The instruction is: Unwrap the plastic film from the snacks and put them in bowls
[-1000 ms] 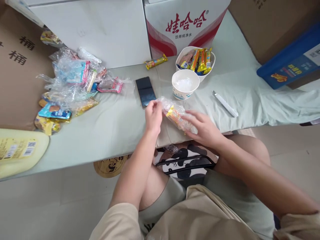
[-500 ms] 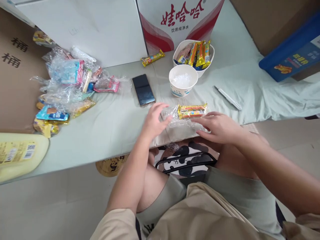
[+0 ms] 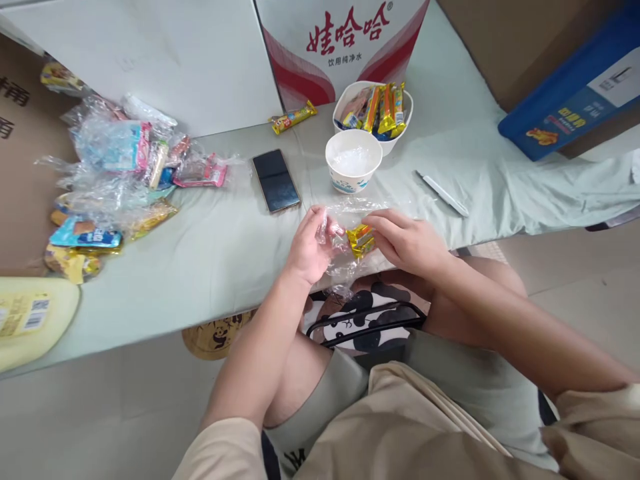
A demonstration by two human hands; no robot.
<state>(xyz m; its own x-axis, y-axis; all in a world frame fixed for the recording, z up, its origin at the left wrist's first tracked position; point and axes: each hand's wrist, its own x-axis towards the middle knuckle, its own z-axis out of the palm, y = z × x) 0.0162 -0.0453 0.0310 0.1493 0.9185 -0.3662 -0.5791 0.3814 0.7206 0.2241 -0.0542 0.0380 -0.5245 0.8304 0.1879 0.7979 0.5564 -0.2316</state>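
Note:
A pair of yellow-wrapped snack sticks [image 3: 360, 240] is at the table's front edge, partly covered by my right hand [image 3: 414, 245]. That hand is closed over their right end, fingers curled. Clear plastic film [image 3: 345, 270] spreads around and under the sticks. My left hand [image 3: 309, 250] is closed on the film's left side, with the crumpled plastic between thumb and fingers. Just beyond the hands stands a white paper cup [image 3: 350, 181] with clear crumpled plastic inside.
Behind the cup, a white bowl [image 3: 409, 115] holds several snack sticks. A phone [image 3: 276, 181] lies to the left, a white pen-like cutter [image 3: 443, 193] to the right. One loose snack stick [image 3: 294, 118] rests by the boxes. Wrapped snacks [image 3: 113, 177] are heaped at left.
My left hand has closed on the film. My right hand has moved left and closed over the snack sticks, which now sit tilted and nearer the left hand.

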